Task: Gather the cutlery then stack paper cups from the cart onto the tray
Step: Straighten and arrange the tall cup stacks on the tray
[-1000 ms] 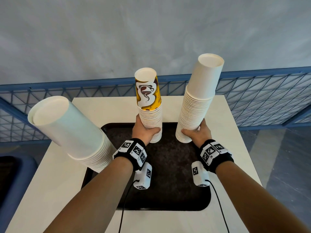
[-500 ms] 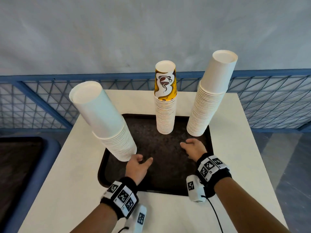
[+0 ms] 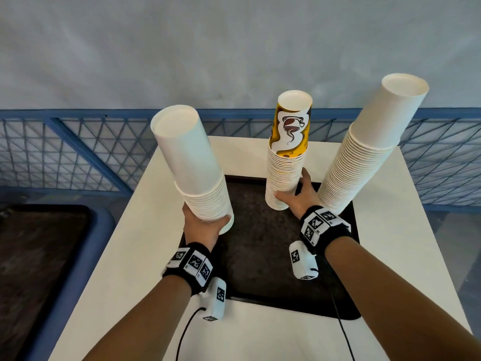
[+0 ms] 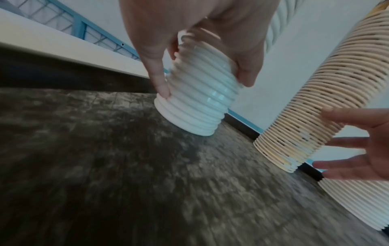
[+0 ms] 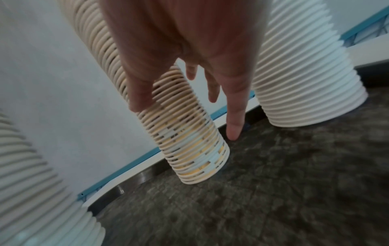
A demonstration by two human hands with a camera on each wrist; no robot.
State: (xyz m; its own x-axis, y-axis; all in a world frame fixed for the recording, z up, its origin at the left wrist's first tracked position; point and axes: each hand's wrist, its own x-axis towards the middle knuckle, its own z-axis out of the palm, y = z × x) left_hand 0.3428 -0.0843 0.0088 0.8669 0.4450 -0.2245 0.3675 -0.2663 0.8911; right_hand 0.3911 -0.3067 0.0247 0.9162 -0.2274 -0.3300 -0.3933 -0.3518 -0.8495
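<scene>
Three stacks of upturned paper cups stand on the black tray (image 3: 263,269). My left hand (image 3: 208,217) grips the base of the left white stack (image 3: 197,173), which leans to the left; the left wrist view shows thumb and fingers curled round the left white stack (image 4: 200,106). My right hand (image 3: 291,186) is at the base of the middle stack (image 3: 286,173), whose top cup is yellow and printed. Its fingers are straight and spread, and the thumb (image 5: 141,93) touches the middle stack (image 5: 189,141). The tall right white stack (image 3: 364,152) stands free. No cutlery shows.
The tray lies on a white table (image 3: 390,243). A blue mesh railing (image 3: 78,152) runs behind it below a grey wall. A blue-rimmed cart with a dark surface (image 3: 39,256) is at the left.
Half a second ago both hands hovered empty over the tray's near half. The left hand has since taken hold of the left stack, and the right hand has reached the middle stack.
</scene>
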